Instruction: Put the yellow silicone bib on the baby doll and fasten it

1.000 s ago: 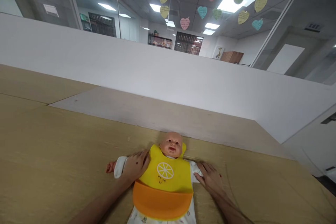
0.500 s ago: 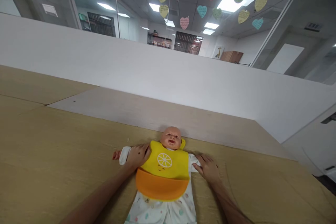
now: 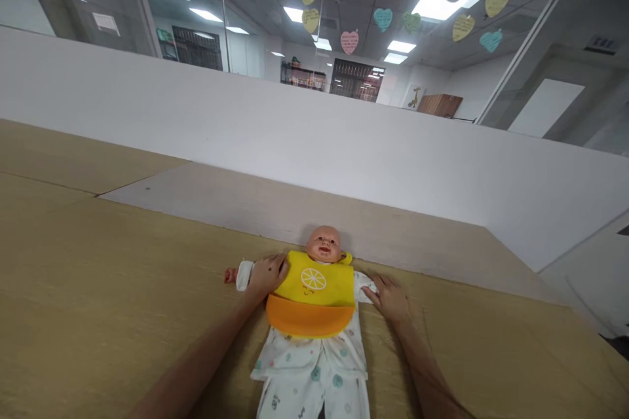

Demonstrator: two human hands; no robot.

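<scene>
A baby doll (image 3: pixel 339 347) in white printed clothes lies face up in the lower middle of the head view. Round its neck is a yellow bib (image 3: pixel 334 285) with a white citrus slice, a small smiling face and an orange pocket (image 3: pixel 310 319). My left hand (image 3: pixel 268 275) is closed round the doll's sleeved arm close to the shoulder, its fingertips at the bib's edge. On the other side, my right hand (image 3: pixel 390 299) holds the doll's other sleeve between thumb and fingers, hiding that doll hand. The lower legs run out of view.
The doll lies on a wood-coloured surface (image 3: pixel 147 288). Behind its head run a pale strip (image 3: pixel 236 193) and a low white wall (image 3: pixel 295 124). Above the wall is glass with several heart-shaped paper notes (image 3: pixel 349 42).
The doll and bib now appear higher and a little smaller in view, with more of the trousers showing. Both hands keep their hold. The background has shifted slightly right.
</scene>
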